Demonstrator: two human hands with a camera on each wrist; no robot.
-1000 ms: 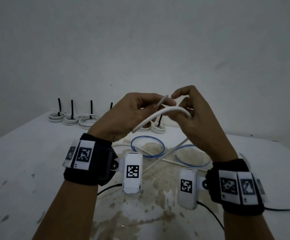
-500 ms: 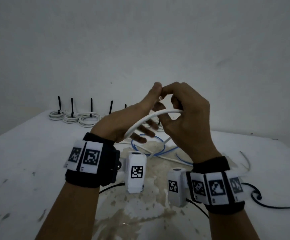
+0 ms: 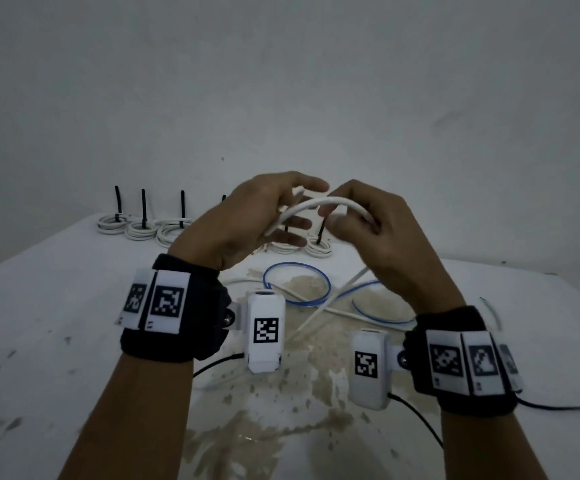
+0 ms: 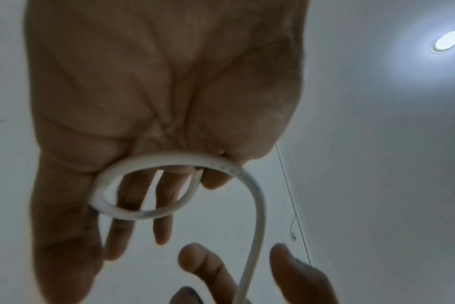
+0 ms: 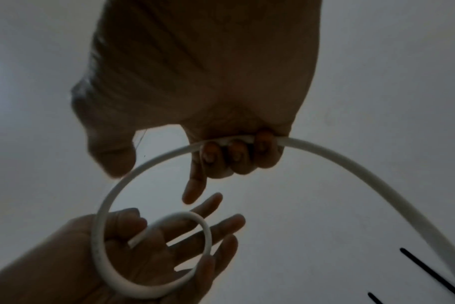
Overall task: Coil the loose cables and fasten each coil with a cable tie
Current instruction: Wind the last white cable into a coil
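One full loop of the white cable (image 5: 153,253) now sat in the left hand (image 3: 247,220), where half a second before there had been only a single arch of cable pinched between the two hands. The left fingers (image 3: 299,223) had spread out straight behind the loop, and the cable's cut end (image 5: 133,241) lay inside the ring against them. Whether the thumb pressed the loop to the palm was hard to tell in the dim wrist views, so that grip read as open, steadying rather than clasping.

The right hand (image 3: 378,233) had its three lower fingers (image 5: 237,152) curled round the cable, with the forefinger pointing toward the loop. From there the cable dropped to the bench (image 3: 56,323), where its slack lay over a blue cable (image 3: 295,282).

Several finished coils (image 3: 143,232) stood along the far edge, each with a black cable tie (image 3: 144,209) upright. This coil had probably only just begun: most of the length was unwound, and tying was some turns away.
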